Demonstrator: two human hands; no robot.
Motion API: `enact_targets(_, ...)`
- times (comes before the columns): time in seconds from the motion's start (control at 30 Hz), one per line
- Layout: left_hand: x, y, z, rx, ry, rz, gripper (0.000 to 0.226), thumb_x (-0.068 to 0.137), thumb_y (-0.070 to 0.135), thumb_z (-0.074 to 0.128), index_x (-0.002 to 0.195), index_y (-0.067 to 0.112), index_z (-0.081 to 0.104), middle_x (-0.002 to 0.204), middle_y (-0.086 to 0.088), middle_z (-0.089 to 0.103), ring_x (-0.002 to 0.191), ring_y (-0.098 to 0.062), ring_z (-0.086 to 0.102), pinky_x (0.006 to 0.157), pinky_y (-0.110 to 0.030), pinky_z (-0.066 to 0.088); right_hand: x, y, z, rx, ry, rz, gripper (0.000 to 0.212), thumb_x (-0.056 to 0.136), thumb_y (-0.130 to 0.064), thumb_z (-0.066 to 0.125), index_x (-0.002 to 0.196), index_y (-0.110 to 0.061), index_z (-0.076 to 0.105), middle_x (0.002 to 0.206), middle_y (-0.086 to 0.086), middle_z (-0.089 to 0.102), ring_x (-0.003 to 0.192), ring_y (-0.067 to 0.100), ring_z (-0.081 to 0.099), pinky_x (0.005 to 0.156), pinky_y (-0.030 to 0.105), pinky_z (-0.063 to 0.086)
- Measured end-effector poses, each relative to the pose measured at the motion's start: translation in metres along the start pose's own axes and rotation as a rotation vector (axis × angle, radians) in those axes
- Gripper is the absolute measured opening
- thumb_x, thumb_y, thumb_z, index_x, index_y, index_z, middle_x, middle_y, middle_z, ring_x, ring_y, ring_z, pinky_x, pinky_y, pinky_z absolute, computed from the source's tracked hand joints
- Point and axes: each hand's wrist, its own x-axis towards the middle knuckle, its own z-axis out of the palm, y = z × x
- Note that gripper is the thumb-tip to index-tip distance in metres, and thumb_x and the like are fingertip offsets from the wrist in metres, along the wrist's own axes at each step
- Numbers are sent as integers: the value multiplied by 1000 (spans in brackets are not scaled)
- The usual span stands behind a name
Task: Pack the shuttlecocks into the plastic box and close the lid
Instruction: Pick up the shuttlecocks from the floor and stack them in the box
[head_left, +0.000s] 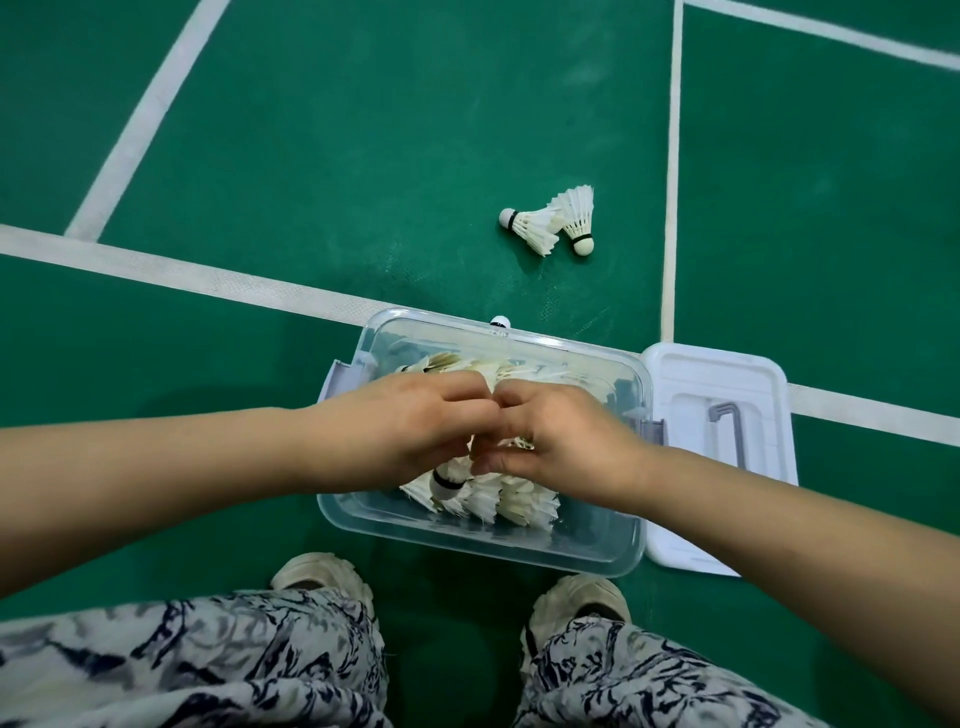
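Green court floor (363, 156) with white lines (145, 111); patterned trousers (197, 665), pale shoes (582, 603).

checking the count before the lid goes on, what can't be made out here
- Head view: shuttlecocks in the box can't be counted; both hands cover the middle.
- Left hand and right hand: their grip is hidden by their own fingers.
- Something white behind the box's far rim: mostly hidden.

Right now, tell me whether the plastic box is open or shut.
Open. The lid lies flat on the green floor to the right of the plastic box, and both hands reach into it among the shuttlecocks.
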Motion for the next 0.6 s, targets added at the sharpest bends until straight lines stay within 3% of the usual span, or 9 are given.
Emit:
enact_targets(0.17,-8,-8,0,16,95,-114,41,79,23,56,117,30,41,109,-1,54,92,-8,46,77,-20,36,-1,-9,14,49,11,51,19,85,-32,63,97,-20,72,102,-1,66,92,16,60,77,26,42)
enact_targets(0.27,-10,-12,-2,-18,82,-195,53,79,20,63,121,37,34,118,1,54,100,-10,52,83,-25,44,1,-15,28,132,-51,124,21,90,-29,58,104,-18,69,105,1,68,96,15,60,83,24,42)
enact_targets(0.4,-17,-19,3,-3,70,-212,41,84,12,53,115,35,40,110,2,61,92,-10,60,74,-29,51,6,-21,45,277,-176,235,21,94,-18,51,112,-18,63,101,2,70,82,14,69,70,14,43)
enact_targets(0.53,-17,-29,8,13,65,-253,47,81,-7,52,116,22,56,109,2,64,92,-6,55,73,-13,38,13,-22,59,369,-238,297,25,92,-12,51,114,-20,59,88,3,68,81,12,61,78,21,43)
enact_targets(0.6,-14,-30,7,4,70,-260,42,82,-7,50,116,18,58,108,1,65,91,-8,57,74,-14,39,17,-18,64,384,-250,338,26,91,-12,52,114,-21,58,81,-4,61,84,14,59,78,24,43)
